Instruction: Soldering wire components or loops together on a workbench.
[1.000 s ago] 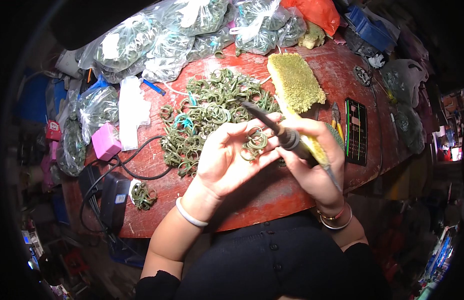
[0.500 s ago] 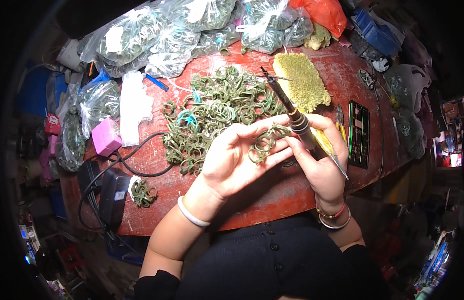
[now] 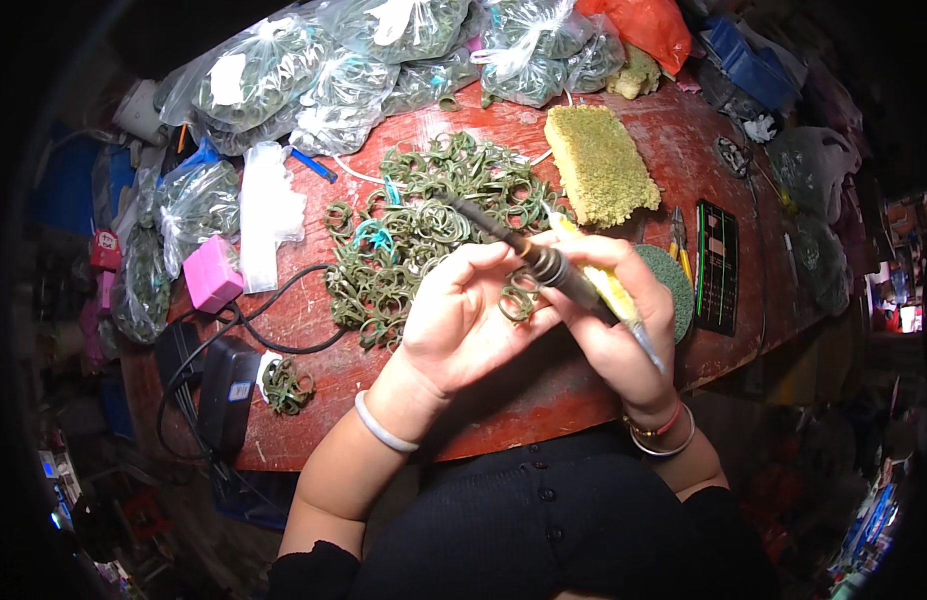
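Palm up, my left hand [image 3: 444, 330] holds a few small green rings [image 3: 520, 296] at its fingers, partly hidden by my right hand. My right hand [image 3: 624, 345] is closed round a dark pen-shaped tool [image 3: 559, 272] that resembles a soldering iron; its thin dark tip points up and left over my left fingers. The same hand also grips a slim yellow-handled tool [image 3: 612, 292] with a metal blade-like end. Beyond my hands lies a heap of green rings [image 3: 379, 285] with several turquoise pieces among them.
A yellow-green sponge block [image 3: 604, 165], round green pad [image 3: 669, 285], pliers [image 3: 678, 235] and phone [image 3: 716, 268] lie at right. Clear bags of green pieces [image 3: 264, 75] line the back. At left are a pink block [image 3: 213, 275], black box [image 3: 227, 390], black cable [image 3: 294, 280] and small ring cluster [image 3: 287, 386].
My right hand has shifted left, and the pen-shaped tool's tip has swung down to the left across my left fingers. The round green pad is now uncovered. My left hand has barely moved.
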{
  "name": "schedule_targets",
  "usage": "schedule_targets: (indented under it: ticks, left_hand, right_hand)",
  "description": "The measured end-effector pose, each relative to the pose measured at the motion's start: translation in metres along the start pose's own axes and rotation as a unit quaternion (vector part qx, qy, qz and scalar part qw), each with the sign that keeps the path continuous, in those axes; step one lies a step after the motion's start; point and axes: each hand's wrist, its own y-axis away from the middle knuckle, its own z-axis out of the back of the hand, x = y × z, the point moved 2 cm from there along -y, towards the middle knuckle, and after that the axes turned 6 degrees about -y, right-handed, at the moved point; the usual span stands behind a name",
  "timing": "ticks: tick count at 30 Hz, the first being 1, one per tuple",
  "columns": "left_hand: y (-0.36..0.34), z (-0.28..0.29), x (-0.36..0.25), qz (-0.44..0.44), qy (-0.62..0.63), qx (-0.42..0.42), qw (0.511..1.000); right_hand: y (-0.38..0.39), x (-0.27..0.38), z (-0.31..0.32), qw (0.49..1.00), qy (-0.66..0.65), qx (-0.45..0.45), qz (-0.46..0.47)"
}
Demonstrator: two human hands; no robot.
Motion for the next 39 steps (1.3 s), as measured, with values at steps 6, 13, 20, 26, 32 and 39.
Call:
schedule_targets:
  ticks: [6,13,20,26,32,39]
  left_hand:
    - [0.000,0.014,-0.001,0.007,0.042,0.051,0.998]
    - [-0.005,0.004,0.002,-0.015,-0.083,-0.081,0.993]
    - [-0.002,0.003,0.003,-0.035,-0.132,-0.058,0.989]
    - [0.001,0.000,0.002,0.002,-0.172,-0.065,0.983]
    - [0.004,0.001,0.000,-0.006,-0.252,-0.118,0.960]
    - [0.002,0.007,0.001,-0.016,-0.240,-0.096,0.966]
  right_hand:
    - [-0.004,0.005,-0.003,0.998,-0.011,-0.059,0.031]
    - [-0.001,0.008,-0.006,0.998,0.042,0.036,0.028]
    - [-0.005,0.000,0.001,0.965,-0.196,-0.093,-0.146]
    - [-0.007,0.004,0.007,0.957,-0.211,-0.107,-0.167]
    - [-0.004,0.004,0.006,0.968,-0.168,-0.124,-0.138]
    - [-0.001,0.007,0.010,0.979,-0.136,-0.113,-0.099]
